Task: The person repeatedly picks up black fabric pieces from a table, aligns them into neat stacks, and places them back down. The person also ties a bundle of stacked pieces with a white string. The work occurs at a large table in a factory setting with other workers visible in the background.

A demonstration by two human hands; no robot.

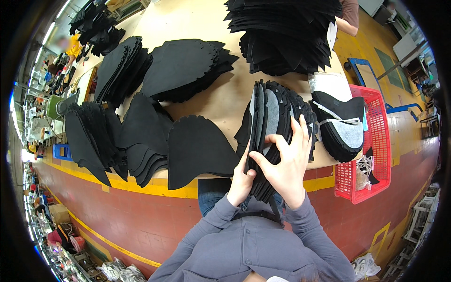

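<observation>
A thick bundle of black cut fabric pieces (257, 117), some with grey backing, stands on edge at the table's front edge. My left hand (240, 184) grips its left side near the lower end, fingers partly hidden behind the outer piece. My right hand (292, 171) is on the bundle's right part, thumb and forefinger curled together at the pieces' edges and the other fingers stretched along them. Left of the bundle, a single-looking black curved piece (199, 152) lies flat with its lower edge over the table's front.
More black piles (183, 70) cover the table's left side, and a tall stack (286, 37) rises at the back. A tied bundle with grey backing (345, 134) lies at right, beside a red plastic basket (386, 141). Another person's arm (347, 21) shows behind the tall stack.
</observation>
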